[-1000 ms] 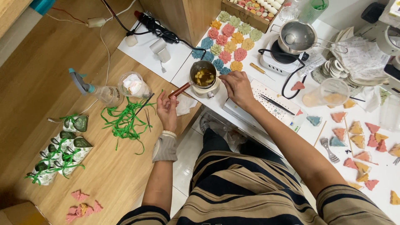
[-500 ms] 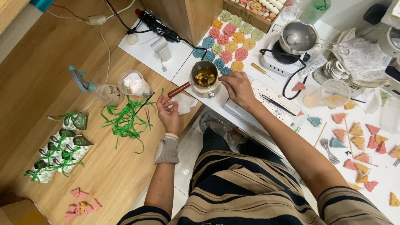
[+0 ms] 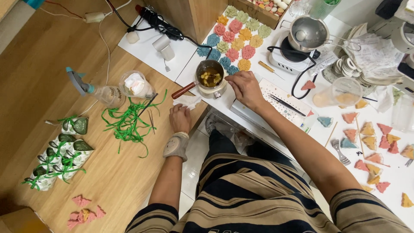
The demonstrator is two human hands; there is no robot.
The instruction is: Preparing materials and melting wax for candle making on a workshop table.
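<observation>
Wooden table [image 3: 108,181]: left hand [image 3: 180,118] now flat on tissue [image 3: 187,102], fingers released; right hand [image 3: 246,86] pinching beside pot [image 3: 210,77].

Green-ribboned packets [image 3: 56,159] (far left)

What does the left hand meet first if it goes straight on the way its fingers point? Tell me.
Probably the crumpled white tissue just beyond the left hand; it may already touch it. Past it lies the small metal pot's brown handle.

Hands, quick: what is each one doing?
Left hand: resting on white tissue, holding nothing.
Right hand: fingers curled beside the small pot; grip cannot be told.
</observation>
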